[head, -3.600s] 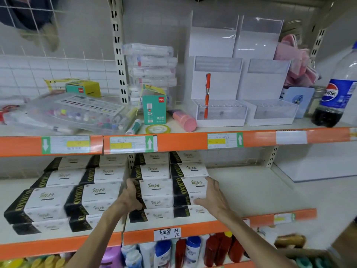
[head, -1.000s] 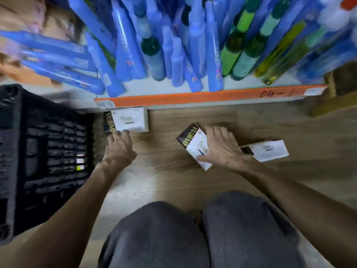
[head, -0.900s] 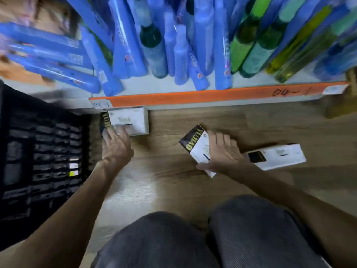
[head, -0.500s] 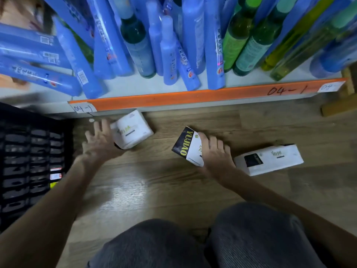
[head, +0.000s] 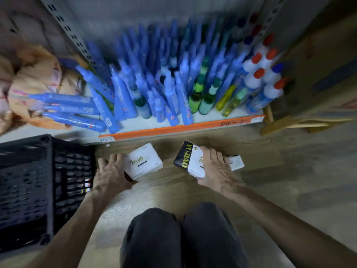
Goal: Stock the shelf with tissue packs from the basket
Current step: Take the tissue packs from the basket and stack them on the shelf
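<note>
The person is crouching on the wooden floor in front of the bottom shelf, with both knees showing at the lower edge of the view. The left grip is grasping a white tissue pack by its left end, fingers curling round it, and the pack is tilting just in front of the shelf's orange front edge. The right grip is clasping a second tissue pack, the fingers lying across its white top and its black end pointing toward the shelf. Whether either pack is touching the floor cannot be told. A third tissue pack is lying on the floor just beside the right grip, partly hidden behind it. The black basket is standing on the floor at the left, near the left grip. Blue bottles are crowding the shelf, some lying flat toward its left end, and white bottles with red caps are standing at its right end.
</note>
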